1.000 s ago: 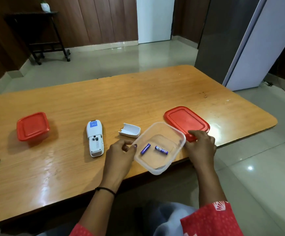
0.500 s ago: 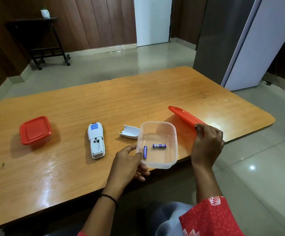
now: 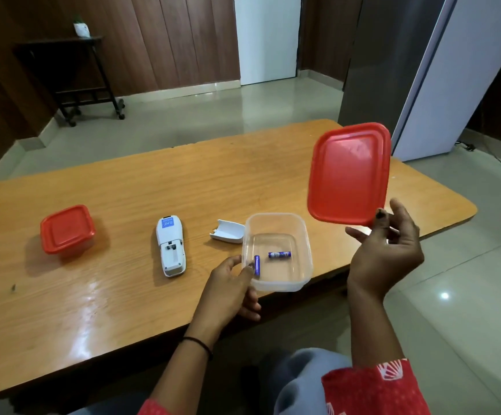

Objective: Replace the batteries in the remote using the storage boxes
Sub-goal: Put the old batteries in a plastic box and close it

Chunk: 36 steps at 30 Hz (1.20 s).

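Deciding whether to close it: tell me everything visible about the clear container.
The clear container is a rounded-rectangular tub of see-through plastic, lidless and upright at the table's near edge. Two blue batteries lie apart on its floor, one along the left wall, one nearer the middle. The left hand grips its near-left corner; the red lid, held in the right hand, is clear of it.

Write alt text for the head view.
The right hand holds a red rectangular plastic lid above the wooden table, while the left hand grips a clear plastic box containing two blue batteries. A white remote lies nearby, its back open.
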Tool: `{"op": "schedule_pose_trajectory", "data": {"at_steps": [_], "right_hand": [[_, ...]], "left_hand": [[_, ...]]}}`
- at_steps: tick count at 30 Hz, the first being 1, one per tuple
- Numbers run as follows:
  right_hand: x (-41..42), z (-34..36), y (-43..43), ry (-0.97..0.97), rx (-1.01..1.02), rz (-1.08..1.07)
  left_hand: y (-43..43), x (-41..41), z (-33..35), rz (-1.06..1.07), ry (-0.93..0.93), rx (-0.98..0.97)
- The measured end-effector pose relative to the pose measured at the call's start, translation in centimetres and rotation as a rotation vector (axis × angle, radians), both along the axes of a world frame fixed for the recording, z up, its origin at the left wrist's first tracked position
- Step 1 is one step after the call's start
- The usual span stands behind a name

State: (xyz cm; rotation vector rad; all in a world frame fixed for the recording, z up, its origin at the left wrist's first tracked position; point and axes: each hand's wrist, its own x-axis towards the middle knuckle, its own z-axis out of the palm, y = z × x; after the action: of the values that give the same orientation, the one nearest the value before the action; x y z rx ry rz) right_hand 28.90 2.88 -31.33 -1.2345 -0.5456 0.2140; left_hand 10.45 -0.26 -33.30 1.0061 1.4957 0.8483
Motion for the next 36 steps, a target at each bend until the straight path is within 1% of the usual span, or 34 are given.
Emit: {"op": "schedule_pose_trajectory", "data": {"at_steps": [2,3,5,11,13,15,20,23,26,31,34,36], "right_hand": [[-0.7,0.3,-0.4,0.283,-0.082,0.161],[-1.1,0.3,-0.6,0.393,-0.112,0.249],[-1.9,0.0,-1.4,0.55,-0.157,0.383],[-2.7,-0.7,-3.6,0.667,-0.331,0.585],[-2.7,-1.0,-3.9,0.646,-0.389,0.631],[-2.6,-1.3,-4.0,0.57,-0.426,0.627],[-2.4,-2.9,-3.7,0.131,-0.55,0.529],[-2.4,-3.2,-3.6,0.018,-0.586,0.538],[-2.5,-3.3,-3.5,-0.036,-0.627,0.569],[-2.8,-3.5,-3.2,-0.095,-0.639,0.59],[-2.6,-3.7,-3.0,-0.04,-0.626,0.626],[-2.6,-3.8,-2.9,0.022,-0.627,0.66]], "left_hand": [[0.1,-0.4,-0.5,0.035,0.181,0.045],[0.2,-0.6,-0.6,0.059,0.237,0.071],[0.3,-0.8,-0.6,0.096,0.236,0.1],[0.6,-0.6,-0.1,0.152,0.161,0.105],[0.6,-0.5,-0.1,0.165,0.144,0.104],[0.7,-0.4,0.1,0.148,0.131,0.106],[1.3,-0.1,-0.2,0.108,0.12,0.141],[1.2,0.1,-0.9,0.116,0.076,0.133],[1.0,0.2,-1.2,0.118,0.046,0.142],[0.8,0.2,-1.0,0.047,0.113,0.19],[0.9,0.0,-1.1,0.034,0.188,0.196],[1.1,-0.1,-1.2,0.036,0.193,0.198]]}}
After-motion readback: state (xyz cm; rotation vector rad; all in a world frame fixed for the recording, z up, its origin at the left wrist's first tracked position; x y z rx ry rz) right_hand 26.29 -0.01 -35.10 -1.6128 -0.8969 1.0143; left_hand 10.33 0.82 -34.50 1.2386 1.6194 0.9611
